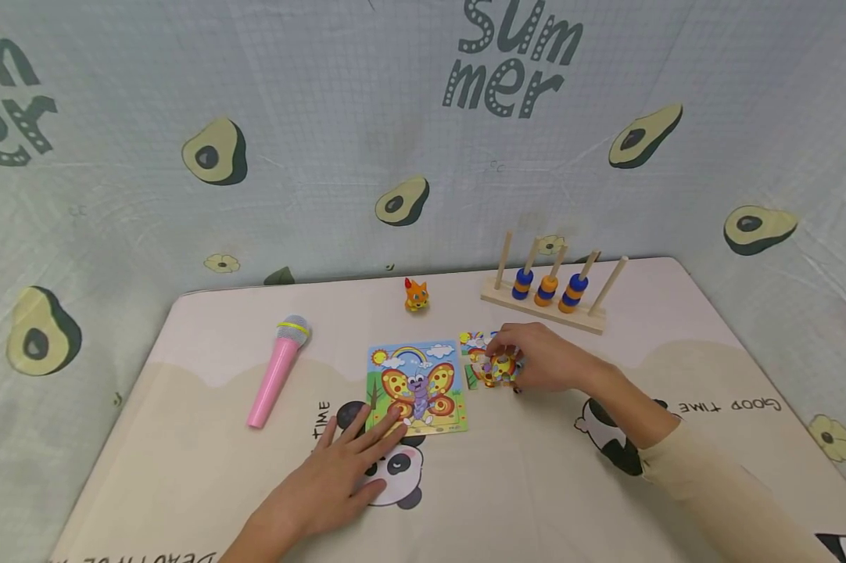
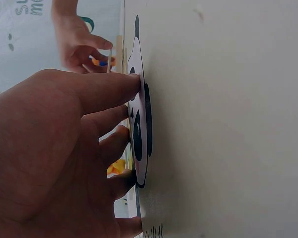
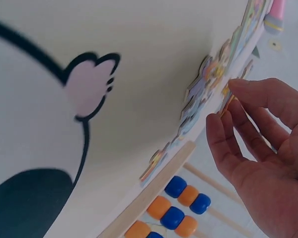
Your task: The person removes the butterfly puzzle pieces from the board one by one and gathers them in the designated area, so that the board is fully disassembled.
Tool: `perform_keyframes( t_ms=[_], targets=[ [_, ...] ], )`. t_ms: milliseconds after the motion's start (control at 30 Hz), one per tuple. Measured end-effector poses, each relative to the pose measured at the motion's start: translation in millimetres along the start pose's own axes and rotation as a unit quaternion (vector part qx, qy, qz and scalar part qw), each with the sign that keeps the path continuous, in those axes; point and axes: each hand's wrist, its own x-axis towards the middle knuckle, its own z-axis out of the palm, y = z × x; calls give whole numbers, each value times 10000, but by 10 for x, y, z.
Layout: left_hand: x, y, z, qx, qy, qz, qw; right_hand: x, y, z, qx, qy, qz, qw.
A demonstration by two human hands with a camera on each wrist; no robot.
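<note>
A square butterfly picture board [image 1: 423, 410] lies in the middle of the table. My left hand [image 1: 328, 485] rests with spread fingers at its lower left corner, fingertips on the board's edge; in the left wrist view that hand [image 2: 54, 139] is seen side-on against the tabletop. To the right of the board lies a group of colourful jigsaw puzzle pieces [image 1: 474, 344]. Over them my right hand [image 1: 550, 360] pinches a puzzle piece [image 3: 227, 102] between thumb and fingers, as the right wrist view shows. The hand partly hides the loose pieces [image 3: 201, 94].
Behind the pieces stands a wooden bead rack [image 1: 489, 293] with blue and orange beads on upright pegs. A small orange toy animal [image 1: 417, 295] sits behind the board. A pink toy microphone [image 1: 275, 379] lies to the left. Patterned cloth [image 1: 310, 211] rises behind the table.
</note>
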Motion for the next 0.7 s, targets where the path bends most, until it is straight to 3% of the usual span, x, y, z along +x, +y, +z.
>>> perform_keyframes(
  t_ms=[700],
  targets=[
    [6,3,-16,-31,-54,-47,10000,-277,307,-71,-394,108,240,9989]
  ],
)
